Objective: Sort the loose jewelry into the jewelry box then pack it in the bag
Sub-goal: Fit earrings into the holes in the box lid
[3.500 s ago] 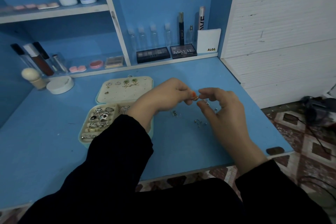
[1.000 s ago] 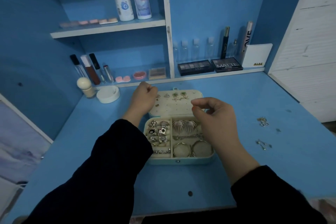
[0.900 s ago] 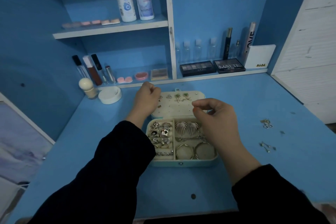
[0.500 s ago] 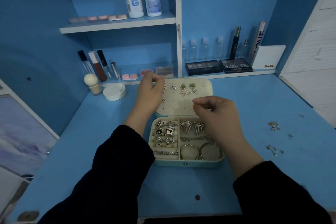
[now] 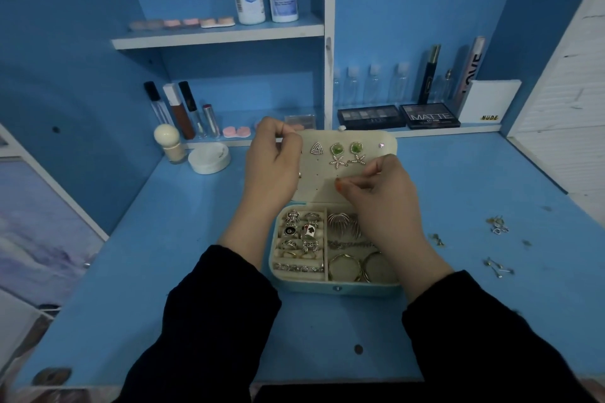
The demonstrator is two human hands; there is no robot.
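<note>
Mint box crosswise, opened away, left hand gripping lid, right hand's pinch unclear

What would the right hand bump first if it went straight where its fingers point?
Probably the jewelry box lid's earring panel, just ahead of the right hand. It looks almost touching, but depth is unclear.

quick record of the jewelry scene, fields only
box: open on desk, rings left, hoops right
lid: earrings pinned along top
left hand: grips lid's left edge
right hand: fingers pinched together over lid; any item too small to tell
loose jewelry: on desk, right of box
bag: not seen
</note>
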